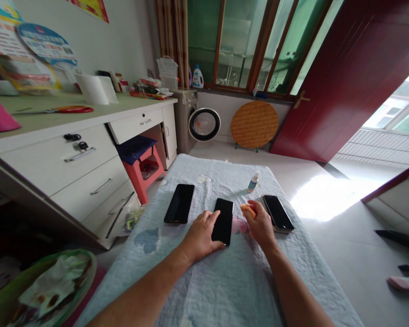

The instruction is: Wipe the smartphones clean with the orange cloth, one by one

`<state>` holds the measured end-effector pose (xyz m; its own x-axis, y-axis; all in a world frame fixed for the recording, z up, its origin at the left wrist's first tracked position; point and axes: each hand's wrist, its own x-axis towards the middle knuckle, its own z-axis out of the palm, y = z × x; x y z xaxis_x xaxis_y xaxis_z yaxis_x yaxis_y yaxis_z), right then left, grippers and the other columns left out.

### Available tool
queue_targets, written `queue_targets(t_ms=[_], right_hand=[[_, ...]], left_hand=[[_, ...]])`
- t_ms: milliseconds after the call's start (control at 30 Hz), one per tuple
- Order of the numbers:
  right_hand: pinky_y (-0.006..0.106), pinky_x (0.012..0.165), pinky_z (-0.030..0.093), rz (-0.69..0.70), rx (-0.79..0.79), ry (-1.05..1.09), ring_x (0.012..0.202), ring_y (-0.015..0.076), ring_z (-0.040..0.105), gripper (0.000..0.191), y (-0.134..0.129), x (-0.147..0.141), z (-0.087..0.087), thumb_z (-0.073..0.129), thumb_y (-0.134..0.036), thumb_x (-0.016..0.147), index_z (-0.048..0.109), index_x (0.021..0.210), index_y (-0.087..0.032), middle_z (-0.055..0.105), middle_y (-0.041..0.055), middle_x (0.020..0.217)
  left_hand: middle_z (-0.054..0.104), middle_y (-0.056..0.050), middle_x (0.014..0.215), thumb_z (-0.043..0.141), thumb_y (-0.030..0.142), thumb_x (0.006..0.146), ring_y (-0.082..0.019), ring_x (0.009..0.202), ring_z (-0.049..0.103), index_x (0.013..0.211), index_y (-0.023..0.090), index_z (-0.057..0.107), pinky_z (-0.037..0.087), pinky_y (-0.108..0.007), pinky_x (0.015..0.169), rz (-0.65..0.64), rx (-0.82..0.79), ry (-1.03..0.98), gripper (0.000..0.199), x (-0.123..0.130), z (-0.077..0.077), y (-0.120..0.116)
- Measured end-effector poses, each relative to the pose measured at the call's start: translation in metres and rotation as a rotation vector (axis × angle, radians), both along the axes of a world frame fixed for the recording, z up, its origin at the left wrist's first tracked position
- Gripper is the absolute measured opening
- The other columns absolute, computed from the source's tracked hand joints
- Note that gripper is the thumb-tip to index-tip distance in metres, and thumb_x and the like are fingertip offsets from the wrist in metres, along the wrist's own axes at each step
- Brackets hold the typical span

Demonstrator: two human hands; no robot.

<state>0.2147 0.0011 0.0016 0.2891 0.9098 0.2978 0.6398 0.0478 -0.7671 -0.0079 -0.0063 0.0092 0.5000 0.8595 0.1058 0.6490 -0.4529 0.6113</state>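
A black smartphone (224, 222) lies screen up on the cloth-covered table. My left hand (203, 236) grips it, fingers along its left side and thumb at the near edge. Just to the right, my right hand (260, 225) pinches a small orange piece (248, 210), sponge or cloth, I cannot tell which, raised beside the phone. On the left lies a second black smartphone (180, 204). A third smartphone (278, 212), in a light case, rests close to the right hand. Beyond the hands stands a small spray bottle (253, 182) with a blue label.
A quilted light blue cloth (204, 290) covers the table. Left are a white desk (95, 159) with scissors (73, 109) and a paper roll (94, 88), a pink stool (146, 170) and a waste bin (92, 272). A washing machine (184, 122) stands behind with its door open.
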Motion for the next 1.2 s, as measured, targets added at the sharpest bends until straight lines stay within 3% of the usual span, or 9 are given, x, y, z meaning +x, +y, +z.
queue_targets(t_ms=[200,400,600,867,1067,1200], right_hand=[[0.024,0.055,0.038,0.031,0.007,0.041,0.057,0.0132,0.052,0.028,-0.004,-0.014,0.004,0.057,-0.047,0.082,0.053,0.083,-0.02,0.059,-0.0023,0.068],[0.025,0.07,0.042,0.144,0.147,-0.123,0.073,0.0149,0.055,0.013,-0.004,-0.024,0.005,0.053,-0.033,0.085,0.057,0.083,-0.02,0.06,0.0018,0.082],[0.029,0.084,0.043,0.315,0.091,-0.242,0.091,0.0177,0.057,0.016,-0.005,-0.027,0.006,0.049,-0.023,0.088,0.064,0.093,-0.022,0.06,0.0054,0.098],[0.033,0.088,0.043,0.305,0.069,-0.336,0.094,0.019,0.056,0.021,-0.002,-0.023,0.001,0.049,-0.021,0.089,0.066,0.101,-0.025,0.061,0.0053,0.101],[0.034,0.091,0.042,0.285,0.045,-0.399,0.101,0.0214,0.054,0.018,-0.001,-0.027,0.0,0.056,-0.019,0.083,0.069,0.096,-0.024,0.06,0.0068,0.107],[0.034,0.089,0.043,0.339,0.074,-0.377,0.096,0.0193,0.056,0.02,0.0,-0.029,0.001,0.051,-0.014,0.085,0.068,0.091,-0.022,0.064,0.0058,0.103]], left_hand=[[0.055,-0.011,0.122,0.079,0.032,0.065,-0.027,0.115,0.052,0.134,0.019,0.044,0.042,-0.039,0.1,0.047,0.026,-0.084,0.078,0.01,-0.004,-0.003],[0.057,-0.011,0.124,0.078,0.024,0.067,-0.027,0.115,0.054,0.126,0.017,0.053,0.042,-0.039,0.102,-0.013,0.039,-0.093,0.064,0.008,0.001,-0.002],[0.058,-0.012,0.123,0.078,0.025,0.066,-0.028,0.113,0.056,0.114,0.016,0.062,0.045,-0.039,0.099,-0.003,0.051,-0.082,0.051,0.006,-0.001,-0.001],[0.058,-0.014,0.125,0.078,0.026,0.067,-0.029,0.115,0.056,0.113,0.016,0.064,0.045,-0.041,0.101,0.003,0.076,-0.06,0.049,0.007,-0.002,-0.001],[0.058,-0.013,0.125,0.077,0.026,0.068,-0.029,0.115,0.056,0.111,0.016,0.065,0.044,-0.041,0.102,0.009,0.082,-0.03,0.045,0.01,0.002,-0.004],[0.058,-0.013,0.126,0.076,0.026,0.069,-0.029,0.115,0.056,0.111,0.017,0.065,0.044,-0.041,0.101,0.017,0.078,-0.025,0.045,0.01,0.002,-0.005]])
